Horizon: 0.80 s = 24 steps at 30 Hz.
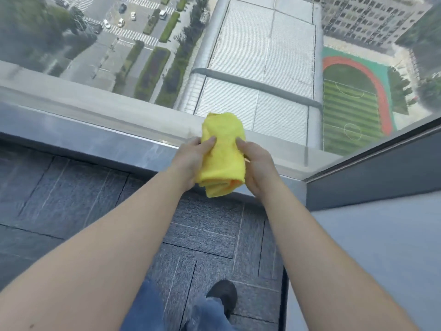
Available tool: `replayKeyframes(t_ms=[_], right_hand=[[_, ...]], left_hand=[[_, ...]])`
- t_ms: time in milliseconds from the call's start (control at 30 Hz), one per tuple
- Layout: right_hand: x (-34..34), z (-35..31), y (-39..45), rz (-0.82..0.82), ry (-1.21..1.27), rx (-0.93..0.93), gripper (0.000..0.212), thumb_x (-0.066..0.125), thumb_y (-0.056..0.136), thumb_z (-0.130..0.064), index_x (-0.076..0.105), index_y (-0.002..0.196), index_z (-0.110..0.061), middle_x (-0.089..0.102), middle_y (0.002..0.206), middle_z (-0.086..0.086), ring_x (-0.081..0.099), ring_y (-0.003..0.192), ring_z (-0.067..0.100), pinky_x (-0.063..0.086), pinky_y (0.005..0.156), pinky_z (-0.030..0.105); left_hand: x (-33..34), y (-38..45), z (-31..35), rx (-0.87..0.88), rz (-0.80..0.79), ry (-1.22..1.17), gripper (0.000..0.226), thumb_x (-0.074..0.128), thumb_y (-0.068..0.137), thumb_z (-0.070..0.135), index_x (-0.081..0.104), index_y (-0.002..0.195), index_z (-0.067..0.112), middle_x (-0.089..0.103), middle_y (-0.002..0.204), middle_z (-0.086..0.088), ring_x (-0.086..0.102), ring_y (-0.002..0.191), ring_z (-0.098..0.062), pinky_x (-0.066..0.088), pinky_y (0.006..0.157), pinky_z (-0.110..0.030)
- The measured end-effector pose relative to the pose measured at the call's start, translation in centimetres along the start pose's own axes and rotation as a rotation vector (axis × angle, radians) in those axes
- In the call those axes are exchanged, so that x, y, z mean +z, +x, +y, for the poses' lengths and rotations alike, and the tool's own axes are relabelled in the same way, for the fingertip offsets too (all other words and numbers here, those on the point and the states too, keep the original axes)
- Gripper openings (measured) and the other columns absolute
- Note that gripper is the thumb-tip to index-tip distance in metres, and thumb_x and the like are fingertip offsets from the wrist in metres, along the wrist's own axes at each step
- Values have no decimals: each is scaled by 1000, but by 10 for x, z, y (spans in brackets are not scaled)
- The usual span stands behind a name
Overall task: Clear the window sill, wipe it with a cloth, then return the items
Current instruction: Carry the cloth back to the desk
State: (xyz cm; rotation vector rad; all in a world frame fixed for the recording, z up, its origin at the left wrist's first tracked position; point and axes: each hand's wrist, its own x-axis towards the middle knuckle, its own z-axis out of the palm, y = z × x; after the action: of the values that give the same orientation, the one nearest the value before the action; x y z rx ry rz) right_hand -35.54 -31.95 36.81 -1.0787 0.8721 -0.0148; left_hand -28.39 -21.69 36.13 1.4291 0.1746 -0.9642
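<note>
A folded yellow cloth (223,154) is held up between both hands above the grey window sill (100,139). My left hand (191,161) grips its left side, thumb lying on top of the fabric. My right hand (256,168) grips its right side, thumb pressed on the upper face. The cloth's lower folded end hangs just past the sill's front edge. No other items show on the visible stretch of sill.
The window glass (262,56) rises behind the sill, looking far down on a street, a roof and a sports field. A grey wall and side frame (372,175) close the corner at right. Dark carpet tiles (202,235) and my jeans and shoe (223,295) are below.
</note>
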Motion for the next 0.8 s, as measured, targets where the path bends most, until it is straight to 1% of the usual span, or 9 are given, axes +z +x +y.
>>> replayKeyframes(t_ms=[67, 133, 200, 267, 400, 467, 567, 667, 800], right_hand=[[17, -38, -31, -58, -107, -14, 6, 53, 90, -10, 55, 85, -7, 58, 81, 7, 55, 72, 22, 47, 64, 33], [41, -74, -57, -119, -172, -28, 14, 49, 90, -2, 54, 80, -10, 58, 81, 6, 55, 69, 21, 46, 55, 28], [72, -102, -81, -186, -215, -39, 17, 47, 90, 2, 54, 81, -11, 59, 83, 7, 57, 70, 22, 48, 57, 30], [110, -120, -103, -251, -245, -46, 19, 46, 90, 4, 53, 81, -11, 59, 83, 7, 57, 71, 22, 49, 58, 30], [201, -142, -155, -406, -299, -93, 19, 47, 90, 1, 54, 80, -13, 58, 82, 5, 57, 70, 19, 49, 58, 28], [251, -142, -186, -503, -338, -108, 15, 49, 91, -4, 54, 81, -14, 58, 79, 3, 57, 68, 18, 49, 58, 28], [325, -129, -236, -638, -406, -133, 13, 53, 90, -6, 53, 80, -14, 58, 76, 1, 58, 65, 17, 50, 54, 25], [406, -98, -297, -784, -476, -156, 11, 54, 88, -1, 54, 83, -11, 59, 77, 2, 59, 65, 15, 53, 50, 23], [510, -44, -389, -1006, -537, -137, 11, 52, 87, 2, 56, 85, -7, 62, 81, 6, 61, 71, 19, 54, 65, 32]], left_hand=[[-6, -37, 37, 16, 39, -9, 8, 55, 87, 25, 53, 83, 19, 61, 101, -10, 60, 95, -29, 51, 86, -48], [-17, -72, 71, 42, 74, -51, 7, 56, 87, 21, 51, 85, 16, 60, 95, -9, 60, 84, -24, 53, 76, -42], [-33, -108, 102, 69, 118, -99, 16, 56, 86, 18, 48, 98, 11, 58, 88, -6, 58, 76, -20, 51, 64, -35], [-55, -144, 130, 97, 150, -136, 27, 56, 86, 17, 44, 110, 12, 56, 86, -4, 57, 74, -18, 48, 60, -33], [-121, -221, 177, 202, 254, -174, 10, 55, 87, 14, 48, 94, 17, 57, 86, -3, 57, 74, -18, 50, 64, -33], [-165, -262, 190, 264, 326, -199, 10, 56, 86, 12, 49, 92, 16, 59, 90, -8, 59, 74, -19, 51, 65, -34], [-231, -333, 197, 343, 430, -229, 11, 54, 86, 8, 50, 84, 18, 59, 85, -7, 65, 60, -14, 54, 53, -27], [-300, -419, 189, 405, 533, -272, 15, 52, 87, 5, 50, 83, 19, 58, 84, -3, 60, 69, -17, 50, 58, -31], [-391, -537, 162, 433, 717, -327, 10, 55, 86, 8, 52, 85, 17, 61, 83, -3, 60, 70, -15, 49, 56, -28]])
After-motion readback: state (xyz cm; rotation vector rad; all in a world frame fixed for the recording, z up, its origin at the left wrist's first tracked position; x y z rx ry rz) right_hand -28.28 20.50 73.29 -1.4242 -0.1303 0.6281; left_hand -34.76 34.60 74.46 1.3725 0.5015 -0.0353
